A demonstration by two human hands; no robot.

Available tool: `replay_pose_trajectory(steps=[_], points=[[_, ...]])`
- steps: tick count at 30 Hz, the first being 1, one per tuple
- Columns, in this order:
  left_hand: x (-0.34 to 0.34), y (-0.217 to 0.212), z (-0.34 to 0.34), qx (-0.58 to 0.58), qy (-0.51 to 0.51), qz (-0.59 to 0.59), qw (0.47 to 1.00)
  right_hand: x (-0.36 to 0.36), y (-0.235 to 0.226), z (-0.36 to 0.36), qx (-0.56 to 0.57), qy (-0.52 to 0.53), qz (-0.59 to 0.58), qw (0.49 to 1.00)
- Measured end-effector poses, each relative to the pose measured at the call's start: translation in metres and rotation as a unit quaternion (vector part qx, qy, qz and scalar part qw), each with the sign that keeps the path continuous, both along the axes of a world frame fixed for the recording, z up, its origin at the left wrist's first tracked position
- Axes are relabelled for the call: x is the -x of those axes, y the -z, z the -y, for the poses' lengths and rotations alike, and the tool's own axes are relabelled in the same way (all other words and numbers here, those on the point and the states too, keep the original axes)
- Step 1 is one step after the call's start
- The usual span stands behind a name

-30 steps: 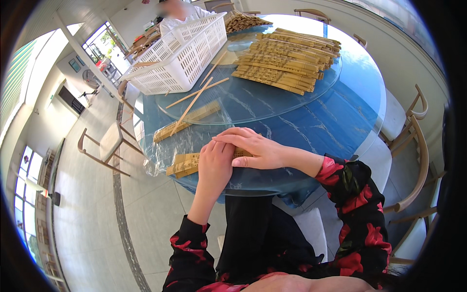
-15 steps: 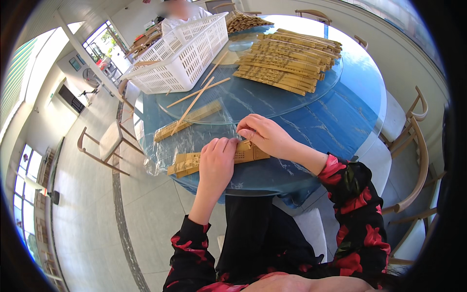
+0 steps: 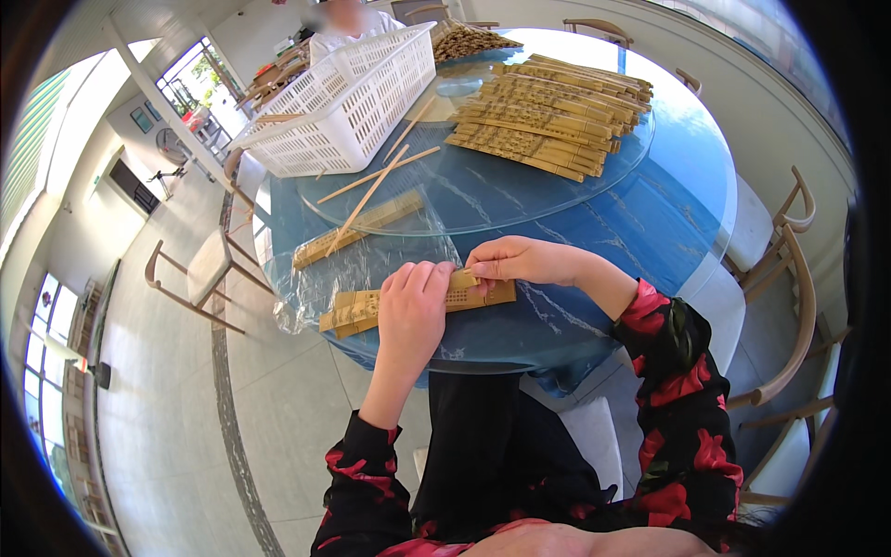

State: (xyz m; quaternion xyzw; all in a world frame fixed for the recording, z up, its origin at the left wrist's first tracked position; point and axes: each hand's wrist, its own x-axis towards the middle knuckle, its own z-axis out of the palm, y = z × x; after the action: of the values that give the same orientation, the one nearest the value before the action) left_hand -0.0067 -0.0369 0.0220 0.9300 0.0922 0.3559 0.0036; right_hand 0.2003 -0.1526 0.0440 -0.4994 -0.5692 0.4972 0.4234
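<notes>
At the near edge of the blue round surface (image 3: pixel 650 232), the left hand (image 3: pixel 413 311) lies flat on a packet of bamboo sticks (image 3: pixel 371 306), its fingers spread and pressing down rather than closed around it. The right hand (image 3: pixel 515 262) pinches the packet's right end, fingers closed on it near the tip. The packet sits on a sheet of clear plastic wrap (image 3: pixel 371 260). This looks like the bundling or wrapping step; the next move probably calls for keeping the sticks squared while the end is tucked or sealed. Just beyond lies a second packet (image 3: pixel 357 227) with loose long sticks (image 3: pixel 376 181) across it. Farther off, a glass turntable (image 3: pixel 483 195) carries rows of finished packets (image 3: pixel 548 116) and a white plastic basket (image 3: pixel 343 102); what is inside it cannot be seen. Another person sits behind.
</notes>
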Motion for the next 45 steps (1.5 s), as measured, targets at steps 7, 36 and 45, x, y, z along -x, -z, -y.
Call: replay_pose_trajectory(steps=[7,36,45], points=[[-0.002,0.001,-0.002,-0.021,0.025,0.019,0.999,-0.007,0.016,-0.006,-0.022,0.001,0.023,0.999],[-0.001,-0.002,0.007,-0.094,-0.069,0.073,0.991,-0.015,0.002,-0.006,0.005,0.201,-0.031,0.979],[-0.002,-0.001,0.002,-0.041,0.011,0.075,0.996,-0.112,-0.007,0.01,-0.212,0.577,-0.195,0.764]])
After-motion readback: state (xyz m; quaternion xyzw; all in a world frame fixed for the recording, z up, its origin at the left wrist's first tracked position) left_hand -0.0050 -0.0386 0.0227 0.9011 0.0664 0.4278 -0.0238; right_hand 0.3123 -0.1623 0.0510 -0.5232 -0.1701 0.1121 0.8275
